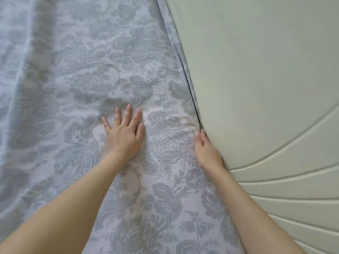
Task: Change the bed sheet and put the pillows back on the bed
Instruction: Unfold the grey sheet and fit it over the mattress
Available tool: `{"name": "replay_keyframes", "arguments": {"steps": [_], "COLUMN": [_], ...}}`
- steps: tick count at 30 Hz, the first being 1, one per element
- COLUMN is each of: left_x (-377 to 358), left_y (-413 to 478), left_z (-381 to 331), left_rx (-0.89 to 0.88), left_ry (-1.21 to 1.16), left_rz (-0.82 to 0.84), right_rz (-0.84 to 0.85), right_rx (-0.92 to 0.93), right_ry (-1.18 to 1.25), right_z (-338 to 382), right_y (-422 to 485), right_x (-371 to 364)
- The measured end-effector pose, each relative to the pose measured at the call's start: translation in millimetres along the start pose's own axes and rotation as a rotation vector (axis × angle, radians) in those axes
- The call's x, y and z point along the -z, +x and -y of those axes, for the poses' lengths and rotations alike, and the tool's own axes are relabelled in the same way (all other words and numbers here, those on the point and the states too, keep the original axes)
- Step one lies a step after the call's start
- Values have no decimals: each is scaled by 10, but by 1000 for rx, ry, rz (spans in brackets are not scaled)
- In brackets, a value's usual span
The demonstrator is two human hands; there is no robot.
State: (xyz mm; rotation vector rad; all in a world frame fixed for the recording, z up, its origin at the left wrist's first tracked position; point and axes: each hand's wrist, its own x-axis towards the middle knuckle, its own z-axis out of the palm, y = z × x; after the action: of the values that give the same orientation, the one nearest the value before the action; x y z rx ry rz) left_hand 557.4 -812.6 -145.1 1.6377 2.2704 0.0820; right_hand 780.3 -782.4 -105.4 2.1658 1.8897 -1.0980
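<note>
A pale blue bed sheet (77, 74) with a grey floral pattern covers the bed across the left and middle of the view. My left hand (124, 132) lies flat on it with fingers spread and straight, pressing the cloth. My right hand (207, 149) is at the sheet's right edge, where the cloth meets the cream headboard (266, 70). Its straight fingers point into the dark gap between mattress and headboard, touching the sheet there. No pillows are in view.
The headboard fills the right side, with curved grooves (293, 182) in its lower part. Long folds (27, 61) run down the sheet at the far left. A small wrinkled patch (185, 121) lies between my hands.
</note>
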Motion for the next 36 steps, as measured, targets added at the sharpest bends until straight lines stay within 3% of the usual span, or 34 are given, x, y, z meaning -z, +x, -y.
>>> {"name": "replay_keyframes", "arguments": {"steps": [4,6,8,12,14,17,20,24,30,36], "left_x": [-122,-151,-172,-216,-234,-229,-239,-259,-253,-224], "left_y": [170,171,170,200,220,240,244,250,268,275], "left_z": [-49,-42,-14,-1,7,7,30,50,60,61], "left_rx": [32,15,4,-8,-9,-10,-32,-55,-69,-62], "left_ry": [13,-15,-32,-28,-16,-16,-29,-37,-43,-59], "left_rz": [-111,-136,-157,-174,-184,-188,-203,-253,-303,-302], "right_rz": [-15,23,-49,-382,-397,-301,-297,-265,-74,-4], "right_rx": [-64,-150,-136,219,431,591,571,465,199,154], "right_ry": [-75,-202,-293,-181,-165,-441,-624,-675,-159,-44], "right_z": [-251,-96,223,1043,1473,1938,2135,2236,2515,2272], "right_y": [-480,-366,-189,312,749,1427,1945,2401,2700,2583], "right_x": [-60,84,319,578,556,499,482,560,584,604]}}
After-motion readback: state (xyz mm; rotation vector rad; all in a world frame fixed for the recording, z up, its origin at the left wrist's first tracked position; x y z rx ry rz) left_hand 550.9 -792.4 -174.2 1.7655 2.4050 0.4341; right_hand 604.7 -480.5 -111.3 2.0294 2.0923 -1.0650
